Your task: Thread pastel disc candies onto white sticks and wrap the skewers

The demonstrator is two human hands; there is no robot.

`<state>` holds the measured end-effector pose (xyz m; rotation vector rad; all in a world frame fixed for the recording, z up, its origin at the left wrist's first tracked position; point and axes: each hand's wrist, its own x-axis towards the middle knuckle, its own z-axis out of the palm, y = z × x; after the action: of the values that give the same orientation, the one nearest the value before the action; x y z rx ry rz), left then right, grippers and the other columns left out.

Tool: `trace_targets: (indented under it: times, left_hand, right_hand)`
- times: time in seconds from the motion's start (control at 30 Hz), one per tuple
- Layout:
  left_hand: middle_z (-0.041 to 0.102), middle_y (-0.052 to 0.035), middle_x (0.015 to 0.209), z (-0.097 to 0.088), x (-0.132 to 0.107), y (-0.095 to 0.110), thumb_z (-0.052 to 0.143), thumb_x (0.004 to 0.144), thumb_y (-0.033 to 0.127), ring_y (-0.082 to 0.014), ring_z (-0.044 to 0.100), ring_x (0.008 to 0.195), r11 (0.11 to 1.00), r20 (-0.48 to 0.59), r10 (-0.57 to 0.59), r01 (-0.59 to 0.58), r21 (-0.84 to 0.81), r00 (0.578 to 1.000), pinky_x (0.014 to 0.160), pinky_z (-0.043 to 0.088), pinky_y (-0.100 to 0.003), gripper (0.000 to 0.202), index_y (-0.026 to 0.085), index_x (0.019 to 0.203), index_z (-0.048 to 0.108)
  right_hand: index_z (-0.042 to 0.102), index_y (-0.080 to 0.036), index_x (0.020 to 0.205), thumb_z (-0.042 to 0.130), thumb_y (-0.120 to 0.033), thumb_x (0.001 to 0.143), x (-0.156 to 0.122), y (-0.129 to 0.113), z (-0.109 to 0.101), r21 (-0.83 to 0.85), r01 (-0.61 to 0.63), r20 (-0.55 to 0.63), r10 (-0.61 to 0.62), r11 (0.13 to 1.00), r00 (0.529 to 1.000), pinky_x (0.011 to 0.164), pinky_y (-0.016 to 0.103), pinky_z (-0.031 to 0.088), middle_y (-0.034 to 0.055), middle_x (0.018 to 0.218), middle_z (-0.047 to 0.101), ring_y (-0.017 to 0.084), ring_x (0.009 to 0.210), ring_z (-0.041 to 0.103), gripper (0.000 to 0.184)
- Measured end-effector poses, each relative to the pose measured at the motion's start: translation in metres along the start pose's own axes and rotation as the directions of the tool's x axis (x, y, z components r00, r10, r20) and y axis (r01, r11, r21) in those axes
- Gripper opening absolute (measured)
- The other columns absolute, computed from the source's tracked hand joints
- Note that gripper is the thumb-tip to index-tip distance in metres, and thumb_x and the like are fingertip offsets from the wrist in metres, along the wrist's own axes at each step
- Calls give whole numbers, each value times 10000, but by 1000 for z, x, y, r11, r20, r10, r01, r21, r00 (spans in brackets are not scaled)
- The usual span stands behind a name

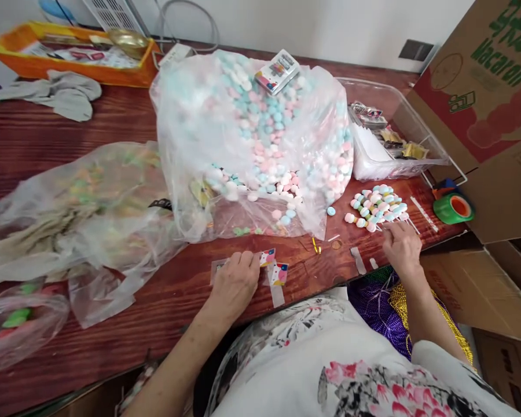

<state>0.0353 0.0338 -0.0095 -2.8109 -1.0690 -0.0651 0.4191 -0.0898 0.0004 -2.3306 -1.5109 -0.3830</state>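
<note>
Pastel ball pile (pixel 377 205) at 3 o'clock on bench (pixel 147 324). R hand (pixel 402 248) at its near edge, approx 4 o'clock, fingers bent; can't tell if gripping. Cards (pixel 280 273) nr 6 o'clock; L hand (pixel 237 281) palm-down just beside, 7 o'clock, grip hidden, can't tell. Big bag (pixel 252 133) of balls at 12 o'clock, pack (pixel 278 72) on top. Clear bin (pixel 377 171), 2 o'clock.

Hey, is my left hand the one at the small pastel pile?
No, the right hand is at the pastel pile; the left hand is by the printed cards.
</note>
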Motion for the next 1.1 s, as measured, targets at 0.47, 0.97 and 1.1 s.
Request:
trace_targets:
  times: [0.47,0.97,1.1]
  left_hand:
    - [617,-57,747,11,-9,-9,570,807,109,-224,518,766,987,-368,-126,81,-136,921,712,433,-332,92,177,789,629]
    - [589,-54,774,14,-20,-6,496,899,146,-202,516,778,929,-219,-275,200,-313,936,687,419,-314,197,183,775,645]
    - [559,-45,720,18,-16,-11,503,921,211,-189,508,750,901,-277,-307,184,-394,910,690,418,-308,258,179,687,607]
  right_hand:
    - [749,-255,926,572,-280,861,1,16,-7,-147,99,-17,-103,984,995,735,334,370,45,874,731,203,802,596,190]
    - [734,-211,792,783,-246,690,28,-21,-10,917,-91,-26,285,389,958,821,361,518,19,828,700,172,810,653,119]
    - [740,-201,837,752,-253,728,34,-34,9,923,-31,-113,349,383,930,918,413,492,28,872,702,193,890,658,121]
